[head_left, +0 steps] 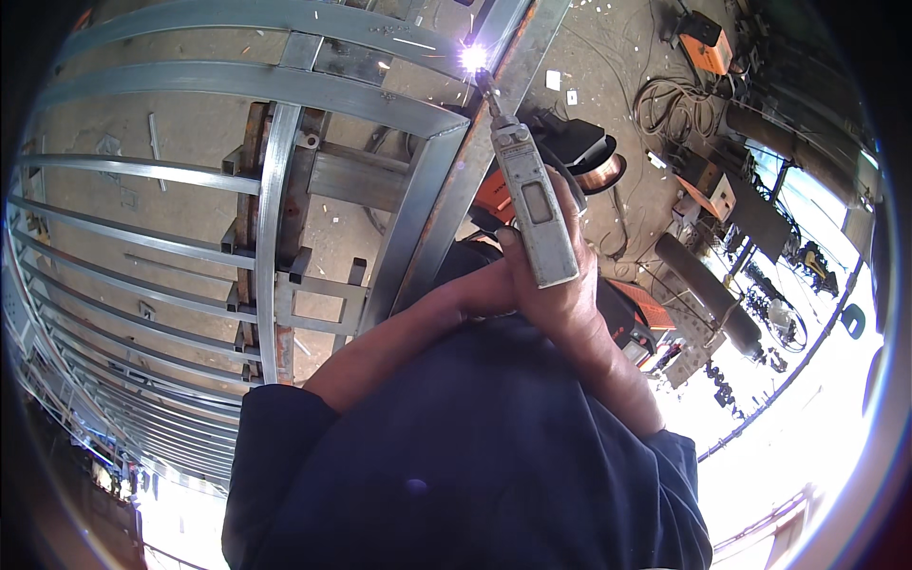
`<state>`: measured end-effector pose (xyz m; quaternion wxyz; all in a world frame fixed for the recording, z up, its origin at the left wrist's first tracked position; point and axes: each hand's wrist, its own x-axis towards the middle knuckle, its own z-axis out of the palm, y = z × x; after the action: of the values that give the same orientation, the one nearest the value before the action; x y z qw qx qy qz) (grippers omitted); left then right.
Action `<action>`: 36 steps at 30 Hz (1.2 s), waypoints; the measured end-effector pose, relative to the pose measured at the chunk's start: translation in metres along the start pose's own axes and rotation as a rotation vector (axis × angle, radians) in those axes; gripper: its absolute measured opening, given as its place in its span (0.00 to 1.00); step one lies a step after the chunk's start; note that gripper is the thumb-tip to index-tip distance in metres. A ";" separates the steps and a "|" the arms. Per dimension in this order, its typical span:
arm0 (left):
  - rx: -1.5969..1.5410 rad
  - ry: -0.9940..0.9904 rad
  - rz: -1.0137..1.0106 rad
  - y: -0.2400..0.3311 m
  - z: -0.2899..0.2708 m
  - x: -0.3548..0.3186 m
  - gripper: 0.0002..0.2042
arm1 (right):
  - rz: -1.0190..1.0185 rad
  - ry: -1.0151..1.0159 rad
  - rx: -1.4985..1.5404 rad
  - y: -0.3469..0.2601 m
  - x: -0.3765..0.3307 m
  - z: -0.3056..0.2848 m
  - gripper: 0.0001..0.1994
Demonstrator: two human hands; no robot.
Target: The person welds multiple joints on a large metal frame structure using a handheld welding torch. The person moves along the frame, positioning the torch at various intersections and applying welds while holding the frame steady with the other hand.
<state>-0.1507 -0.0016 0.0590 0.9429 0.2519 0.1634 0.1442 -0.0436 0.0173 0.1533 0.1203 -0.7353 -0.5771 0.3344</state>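
A grey, boxy welding gun is gripped in my right hand, whose fingers wrap round its side. The gun's narrow nozzle reaches up and away from me to a bright violet-white arc, with sparks flying around it. That glare lies at a joint of the galvanised steel frame and hides the metal right there. My left hand crosses over from the left and meets my right hand near its wrist. The left fingers are hidden behind the right hand and the gun.
Long parallel steel bars fill the left side. Beyond the gun sits a dark wire feeder with a copper-coloured wire spool. Coiled cable, an orange machine and dark cylinders lie to the right. Loose offcuts dot the floor.
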 end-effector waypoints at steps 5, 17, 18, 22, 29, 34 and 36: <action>-0.007 -0.010 -0.047 0.003 0.000 0.000 0.19 | 0.037 -0.016 0.005 -0.003 0.000 -0.001 0.42; 0.000 -0.008 0.051 -0.029 0.000 0.006 0.18 | 0.108 -0.054 0.052 -0.003 -0.005 -0.003 0.42; -0.032 0.003 0.092 -0.036 0.003 0.010 0.18 | 0.127 -0.061 0.065 -0.001 -0.006 -0.002 0.42; -0.138 -0.009 -0.003 -0.036 0.002 0.005 0.18 | 0.169 -0.079 0.112 -0.002 -0.008 -0.004 0.42; -0.095 0.014 -0.012 -0.022 0.005 0.002 0.19 | 0.088 -0.025 0.084 0.000 -0.008 -0.005 0.41; -0.028 -0.044 -0.028 -0.022 0.011 0.003 0.20 | -0.009 0.035 0.119 0.019 -0.025 -0.011 0.41; 0.054 -0.046 -0.030 -0.024 0.013 0.007 0.20 | 0.018 0.026 0.117 0.018 -0.023 -0.015 0.40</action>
<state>-0.1346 -0.0246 0.0553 0.9413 0.2779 0.1494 0.1198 -0.0232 -0.0067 0.1629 0.1677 -0.7363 -0.5484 0.3592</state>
